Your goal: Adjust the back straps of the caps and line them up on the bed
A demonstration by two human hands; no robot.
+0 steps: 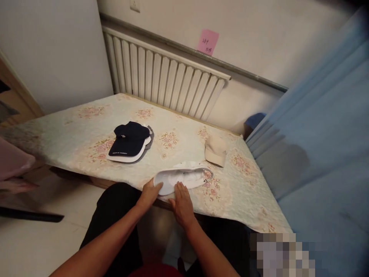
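A white baseball cap (190, 177) lies on its side near the front edge of the bed, its hollow inside facing me and its brim toward the left. My left hand (150, 193) grips the brim's left end, thumb on the near face and fingers behind it. Against the cap's lower edge rests my right hand (183, 202), palm down with its fingers stretched out flat. To the left sits a stack of caps, a navy cap (131, 138) on top with white and grey brims showing under it. A beige cap (215, 151) stands alone farther back on the right.
A floral cover (173, 134) spreads over the bed. Behind it are a white radiator (161, 73) and a pink note (208, 41) on the wall. A blue curtain (317, 127) hangs at the right. Another person's hand (19, 186) shows at the far left.
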